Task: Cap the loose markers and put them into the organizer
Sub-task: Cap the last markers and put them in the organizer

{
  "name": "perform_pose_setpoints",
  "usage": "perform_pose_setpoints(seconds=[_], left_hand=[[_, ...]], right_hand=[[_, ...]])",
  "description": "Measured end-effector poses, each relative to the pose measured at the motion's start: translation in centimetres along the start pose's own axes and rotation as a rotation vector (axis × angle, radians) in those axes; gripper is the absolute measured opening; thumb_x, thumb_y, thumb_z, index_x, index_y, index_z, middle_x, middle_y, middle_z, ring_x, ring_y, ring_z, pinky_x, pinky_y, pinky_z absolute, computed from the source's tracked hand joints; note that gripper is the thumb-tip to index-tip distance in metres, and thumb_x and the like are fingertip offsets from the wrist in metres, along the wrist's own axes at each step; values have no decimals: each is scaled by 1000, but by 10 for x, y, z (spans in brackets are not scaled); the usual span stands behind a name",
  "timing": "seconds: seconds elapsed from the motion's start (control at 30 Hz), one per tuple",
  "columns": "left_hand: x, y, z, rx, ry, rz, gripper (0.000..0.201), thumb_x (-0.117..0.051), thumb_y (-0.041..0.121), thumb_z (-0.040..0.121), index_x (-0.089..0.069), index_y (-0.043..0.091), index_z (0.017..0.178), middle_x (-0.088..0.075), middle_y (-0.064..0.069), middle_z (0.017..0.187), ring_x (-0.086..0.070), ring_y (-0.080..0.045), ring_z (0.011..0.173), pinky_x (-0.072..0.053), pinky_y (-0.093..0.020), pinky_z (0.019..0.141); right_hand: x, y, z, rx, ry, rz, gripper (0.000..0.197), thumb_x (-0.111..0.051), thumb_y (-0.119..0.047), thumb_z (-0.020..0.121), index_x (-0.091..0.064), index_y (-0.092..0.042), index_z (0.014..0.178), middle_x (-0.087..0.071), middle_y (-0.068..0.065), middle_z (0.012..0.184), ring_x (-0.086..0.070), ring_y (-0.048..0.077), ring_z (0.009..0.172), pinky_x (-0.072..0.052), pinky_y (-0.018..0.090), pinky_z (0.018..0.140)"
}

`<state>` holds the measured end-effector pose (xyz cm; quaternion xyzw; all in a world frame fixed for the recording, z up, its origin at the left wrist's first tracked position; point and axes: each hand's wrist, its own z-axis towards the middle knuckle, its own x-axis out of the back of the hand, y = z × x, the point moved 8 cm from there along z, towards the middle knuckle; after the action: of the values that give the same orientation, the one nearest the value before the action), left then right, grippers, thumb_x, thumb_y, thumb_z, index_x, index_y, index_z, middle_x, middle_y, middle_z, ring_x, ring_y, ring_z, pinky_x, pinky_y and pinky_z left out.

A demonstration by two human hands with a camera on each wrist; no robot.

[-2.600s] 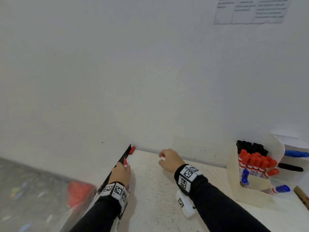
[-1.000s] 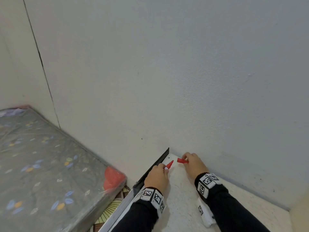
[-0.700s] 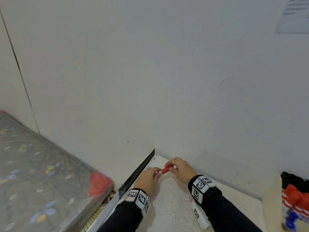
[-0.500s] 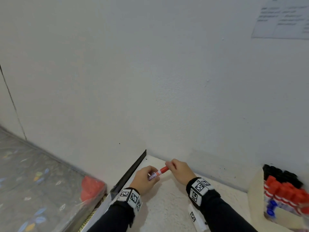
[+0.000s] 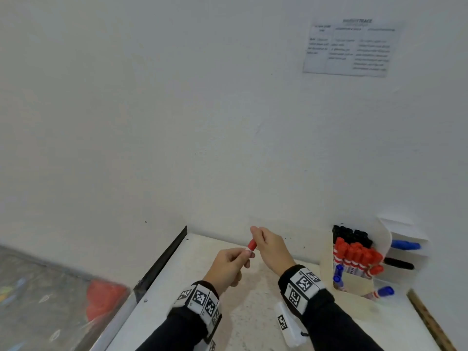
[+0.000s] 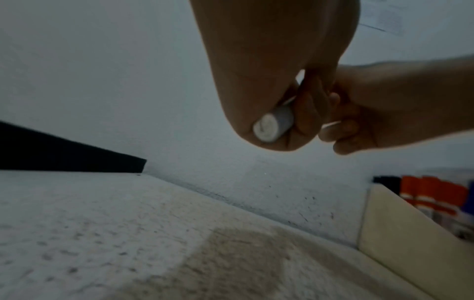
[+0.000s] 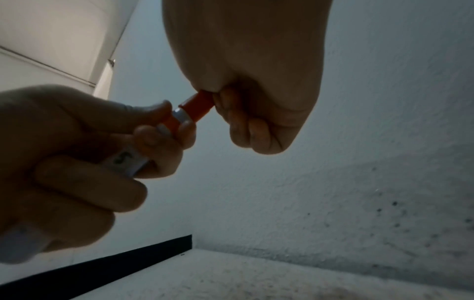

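A red marker (image 5: 250, 246) with a white barrel is held above the table between both hands. My left hand (image 5: 228, 264) grips the barrel (image 7: 128, 158); its flat white end (image 6: 269, 125) shows in the left wrist view. My right hand (image 5: 271, 249) pinches the red cap (image 7: 198, 106), which sits on the marker's tip. The cream organizer (image 5: 354, 287) stands at the right against the wall, holding several black, red and blue markers.
A white speckled table (image 5: 253, 312) has a black strip (image 5: 162, 259) along its left edge. A white wall rises right behind the table. A grey patterned mattress (image 5: 38, 300) with a red item lies lower left. A wooden ruler edge (image 5: 430, 323) lies at far right.
The hands brought the red cap and the marker together, then lifted the capped marker off the far left corner and moved it rightward. The view swung back right, showing the organizer.
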<state>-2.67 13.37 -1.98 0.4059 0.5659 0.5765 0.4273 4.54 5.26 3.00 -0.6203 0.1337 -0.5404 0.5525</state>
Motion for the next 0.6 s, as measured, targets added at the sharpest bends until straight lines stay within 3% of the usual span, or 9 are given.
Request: perform_pose_setpoints(seconds=[0.1, 0.17, 0.27, 0.33, 0.4, 0.47, 0.6], left_hand=[[-25, 8, -3, -48, 52, 45, 19, -56, 26, 92, -62, 13, 79, -53, 4, 59, -46, -8, 38, -30, -15, 35], [-48, 10, -3, -66, 35, 7, 18, -63, 32, 86, -64, 14, 91, -60, 1, 73, -60, -10, 57, -43, -20, 46], [-91, 7, -1, -81, -91, 37, 34, -66, 35, 83, -59, 21, 113, -65, 3, 103, -62, -11, 90, -47, -15, 66], [-120, -2, -1, -52, -170, 152, 45, -63, 38, 85, -49, 26, 126, -55, 6, 122, -58, -9, 106, -46, -14, 76], [-142, -12, 0, -16, -206, 280, 53, -59, 36, 88, -40, 26, 136, -47, 4, 131, -53, -12, 113, -46, -21, 86], [-161, -19, 1, 3, -234, 351, 60, -58, 30, 89, -31, 22, 143, -40, -1, 141, -49, -17, 120, -43, -25, 95], [-185, -18, 11, -35, -271, 460, 71, -55, 15, 91, -13, 18, 149, -25, -4, 152, -46, -24, 126, -41, -17, 88]], right_hand=[[27, 9, -13, 2, 65, 30, 28, -55, -35, 90, -46, -19, 69, -60, -2, 69, -49, 9, 58, -37, 13, 56], [56, 11, -26, 24, 178, 65, 20, -59, -31, 88, -50, -22, 73, -60, -2, 70, -51, 8, 61, -39, 18, 60], [105, 2, -51, 133, 341, 55, 7, -51, -21, 93, -51, -18, 87, -58, -3, 72, -52, 5, 63, -41, 14, 60], [143, -6, -71, 211, 477, 12, 8, -44, -23, 96, -48, -17, 93, -54, -2, 72, -53, 10, 64, -45, 17, 62], [183, -8, -90, 259, 615, -50, 11, -40, -27, 97, -46, -19, 95, -52, -1, 74, -52, 14, 67, -45, 22, 63], [221, -3, -106, 279, 715, -95, 7, -40, -24, 97, -44, -19, 97, -51, -5, 76, -51, 9, 66, -42, 14, 62], [267, 33, -128, 221, 776, -264, 2, -46, -18, 94, -46, -16, 95, -51, 0, 84, -50, 6, 70, -39, 15, 64]])
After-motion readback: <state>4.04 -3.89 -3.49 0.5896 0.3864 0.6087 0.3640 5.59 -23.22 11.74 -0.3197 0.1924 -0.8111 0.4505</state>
